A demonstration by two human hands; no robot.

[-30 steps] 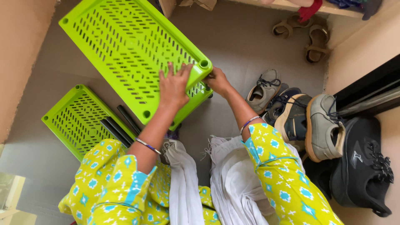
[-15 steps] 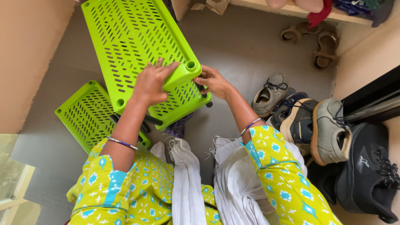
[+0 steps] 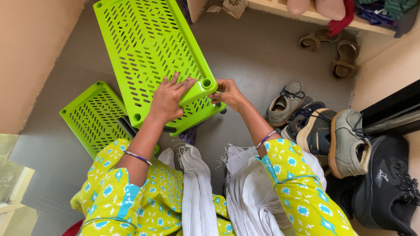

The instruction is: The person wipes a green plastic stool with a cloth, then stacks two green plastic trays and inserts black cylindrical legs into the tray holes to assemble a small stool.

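Two bright green perforated plastic shelf panels lie stacked at a slant on the grey floor; the upper panel (image 3: pixel 148 48) rests over a lower panel (image 3: pixel 199 111). My left hand (image 3: pixel 168 100) lies flat on the upper panel near its corner socket, fingers spread. My right hand (image 3: pixel 227 92) pinches at the panels' right corner by the socket, fingers curled on the edge. Whether it holds a small part is hidden.
A third green perforated panel (image 3: pixel 94 116) lies at the left with dark rods (image 3: pixel 129 126) beside it. Several shoes (image 3: pixel 332 135) crowd the right, sandals (image 3: pixel 332 52) sit farther back under a wooden shelf (image 3: pixel 306 13). A tan wall (image 3: pixel 30 52) is at the left.
My left hand has slid from the panel's far corner to press flat near the corner socket. My right hand has moved up to the same corner. The view has shifted slightly.
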